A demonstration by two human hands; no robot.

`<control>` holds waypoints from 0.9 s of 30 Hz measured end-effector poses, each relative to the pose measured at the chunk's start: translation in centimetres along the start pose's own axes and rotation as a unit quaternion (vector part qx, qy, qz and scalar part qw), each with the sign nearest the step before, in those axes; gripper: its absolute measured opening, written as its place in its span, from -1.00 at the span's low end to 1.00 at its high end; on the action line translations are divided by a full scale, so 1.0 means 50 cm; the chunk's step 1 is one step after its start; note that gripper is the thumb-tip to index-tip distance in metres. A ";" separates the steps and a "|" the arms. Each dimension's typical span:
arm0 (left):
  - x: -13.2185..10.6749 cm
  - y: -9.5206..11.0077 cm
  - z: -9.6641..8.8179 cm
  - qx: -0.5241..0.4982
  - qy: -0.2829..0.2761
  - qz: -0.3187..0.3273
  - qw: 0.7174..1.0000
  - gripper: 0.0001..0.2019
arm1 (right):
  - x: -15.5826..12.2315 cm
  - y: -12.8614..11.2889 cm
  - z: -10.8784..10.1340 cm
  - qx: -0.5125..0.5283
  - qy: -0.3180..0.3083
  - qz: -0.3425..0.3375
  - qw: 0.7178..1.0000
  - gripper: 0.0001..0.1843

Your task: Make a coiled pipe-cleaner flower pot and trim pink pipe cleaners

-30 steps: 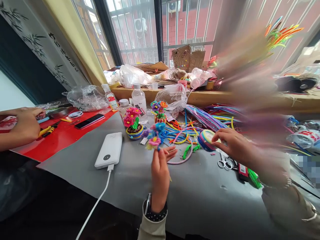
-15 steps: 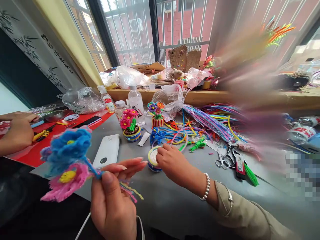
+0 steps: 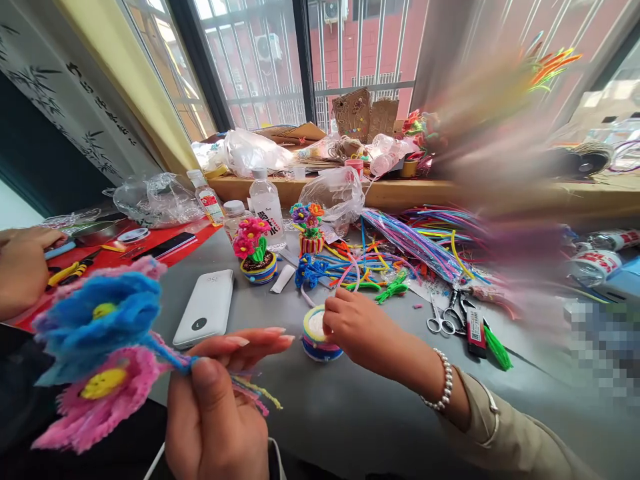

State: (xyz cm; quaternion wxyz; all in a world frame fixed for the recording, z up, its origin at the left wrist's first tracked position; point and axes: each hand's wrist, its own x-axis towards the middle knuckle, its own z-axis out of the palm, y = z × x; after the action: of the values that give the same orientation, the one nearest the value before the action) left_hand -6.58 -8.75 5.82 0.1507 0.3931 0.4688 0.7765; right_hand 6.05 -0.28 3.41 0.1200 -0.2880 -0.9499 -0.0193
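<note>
My left hand point(image 3: 217, 407) pinches the twisted stems of a bunch of pipe-cleaner flowers between thumb and fingers, the other fingers stretched to the right. A large blue flower point(image 3: 125, 313) with a yellow centre sits above a pink flower point(image 3: 123, 393), both tilted left. Thin pink and yellow stem ends stick out beneath the fingers. My right hand point(image 3: 357, 327), with a beaded bracelet, is closed at the right rim of a small wrapped pot point(image 3: 320, 348) in blue and yellow with a white filling. Its fingertips are partly hidden by the hand.
Behind stand two potted flower crafts, one pink point(image 3: 253, 240), and a water bottle point(image 3: 267, 207). A white power bank point(image 3: 205, 307) lies left. Bundled pipe cleaners point(image 3: 410, 243) and scissors point(image 3: 441, 320) lie right. At far left is another person's hand point(image 3: 23, 267). Upper right is smeared.
The small pot has moved slightly right and closer, along with my right hand. My left hand and the flowers have shifted left and a little lower, the flowers looking larger.
</note>
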 end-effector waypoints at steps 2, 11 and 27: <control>-0.002 -0.004 0.003 0.007 -0.012 -0.005 1.000 -0.83 | 0.007 -0.003 0.017 -0.011 -0.006 0.018 1.000 -0.89; 0.011 -0.062 0.025 0.043 -0.124 -0.059 0.990 -0.78 | 0.038 0.030 0.051 0.042 0.102 0.100 0.989 -0.80; -0.045 -0.138 0.092 0.465 -0.582 -0.003 0.668 -0.75 | -0.098 0.304 0.029 -0.030 -0.002 0.503 0.864 -0.79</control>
State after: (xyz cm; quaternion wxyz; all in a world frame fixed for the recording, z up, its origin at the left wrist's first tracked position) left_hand -2.59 -3.78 0.08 0.1928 0.7829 0.5871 0.0716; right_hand 18.06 9.90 0.33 0.1025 -0.7300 -0.6755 0.0157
